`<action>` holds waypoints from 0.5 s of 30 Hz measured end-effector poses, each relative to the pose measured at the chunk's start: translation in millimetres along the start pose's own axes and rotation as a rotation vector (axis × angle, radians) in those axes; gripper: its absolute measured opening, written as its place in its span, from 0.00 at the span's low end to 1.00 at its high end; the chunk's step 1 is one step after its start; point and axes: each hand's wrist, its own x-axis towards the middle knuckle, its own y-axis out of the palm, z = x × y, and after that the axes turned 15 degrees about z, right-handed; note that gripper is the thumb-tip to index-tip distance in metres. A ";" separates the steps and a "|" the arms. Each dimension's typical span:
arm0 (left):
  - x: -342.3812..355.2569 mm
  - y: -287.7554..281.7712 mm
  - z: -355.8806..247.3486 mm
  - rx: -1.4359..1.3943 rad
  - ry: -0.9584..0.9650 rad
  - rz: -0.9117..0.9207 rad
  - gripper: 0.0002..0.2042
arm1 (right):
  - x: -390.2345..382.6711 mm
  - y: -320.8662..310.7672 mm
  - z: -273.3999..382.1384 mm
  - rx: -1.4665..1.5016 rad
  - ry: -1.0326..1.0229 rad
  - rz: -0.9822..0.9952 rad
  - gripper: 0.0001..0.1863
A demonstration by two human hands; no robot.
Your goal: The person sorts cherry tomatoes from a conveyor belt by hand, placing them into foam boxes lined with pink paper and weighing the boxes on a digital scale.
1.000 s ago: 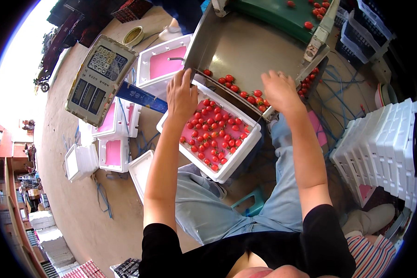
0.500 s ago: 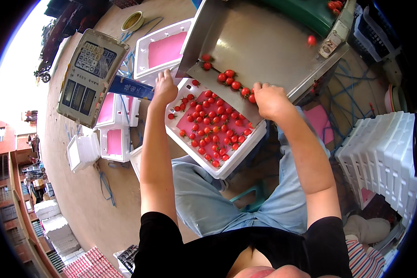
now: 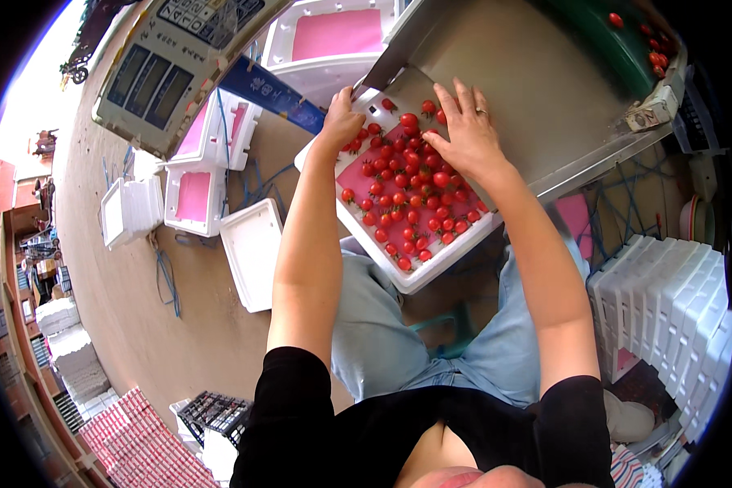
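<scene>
In front of me a white plastic crate [image 3: 358, 224] lined with pink holds many small red tomatoes [image 3: 415, 175] with green stems. It sits at my knees, under the lower lip of a sloping metal tray [image 3: 504, 73]. My left hand [image 3: 343, 124] is closed on the crate's far left rim, next to the tray's side wall; its fingertips are partly hidden. My right hand [image 3: 470, 134] lies open on the tray's lip, fingers spread, a ring on one finger. A few tomatoes [image 3: 429, 107] are right beside its fingertips.
A scale's display head [image 3: 167, 77] on a blue post [image 3: 272, 93] stands at the left. Pink-lined white crates [image 3: 325, 32] lie beyond it. White crates [image 3: 659, 309] are stacked at the right. A green roller [image 3: 598, 41] with more tomatoes tops the tray. Blue straps litter the floor.
My right hand has moved up and left across the tray's lip and its fingers have spread. The row of tomatoes there has mostly gone into the crate. The whole view has shifted.
</scene>
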 end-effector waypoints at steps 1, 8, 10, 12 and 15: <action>3.8 -4.1 4.4 -0.009 -0.003 -0.001 0.31 | 2.3 5.3 8.7 -0.005 -0.027 0.061 0.38; 4.0 -13.1 10.0 0.001 0.034 -0.085 0.25 | -14.0 30.3 38.0 0.001 -0.475 0.326 0.24; 0.7 -25.1 5.4 0.089 0.045 -0.158 0.21 | -18.4 8.0 42.7 0.064 -0.429 0.328 0.19; 2.7 -35.4 -18.6 0.155 0.077 -0.234 0.19 | -25.8 -17.9 42.1 0.107 -0.436 0.170 0.09; 3.5 -47.3 -53.5 0.035 0.267 -0.387 0.16 | -45.7 -28.0 49.1 0.204 -0.422 0.278 0.06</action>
